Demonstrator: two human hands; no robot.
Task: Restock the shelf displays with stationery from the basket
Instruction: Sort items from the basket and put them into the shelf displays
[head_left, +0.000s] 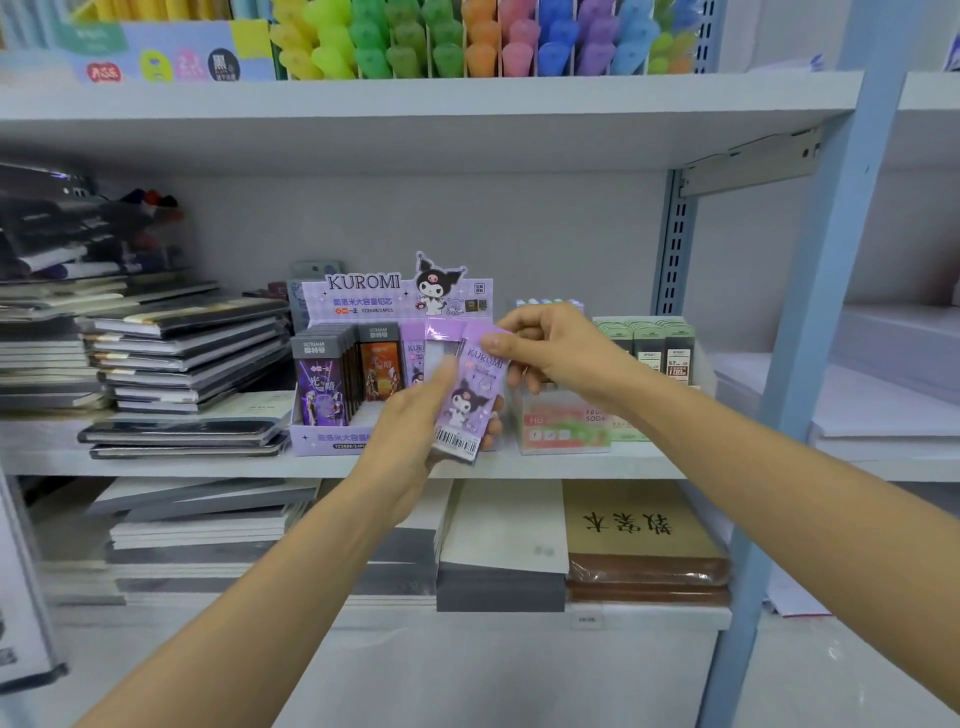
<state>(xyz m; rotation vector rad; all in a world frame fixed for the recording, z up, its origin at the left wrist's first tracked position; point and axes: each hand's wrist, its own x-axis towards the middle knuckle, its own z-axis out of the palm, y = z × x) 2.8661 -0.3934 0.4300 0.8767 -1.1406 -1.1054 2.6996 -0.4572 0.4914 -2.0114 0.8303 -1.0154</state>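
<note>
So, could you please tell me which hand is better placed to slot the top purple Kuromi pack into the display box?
The right hand: it pinches the pack's top, nearest the display box; the left hand supports below.

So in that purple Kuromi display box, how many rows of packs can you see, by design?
Ultraman rows: 2
Kuromi rows: 1
Total: 3 showing in the display box; the left hand and the held pack hide the rest.

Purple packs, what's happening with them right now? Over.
Left hand grips the purple packs. Right hand pinches the top one. Display box just behind. Nothing blocking.
</note>
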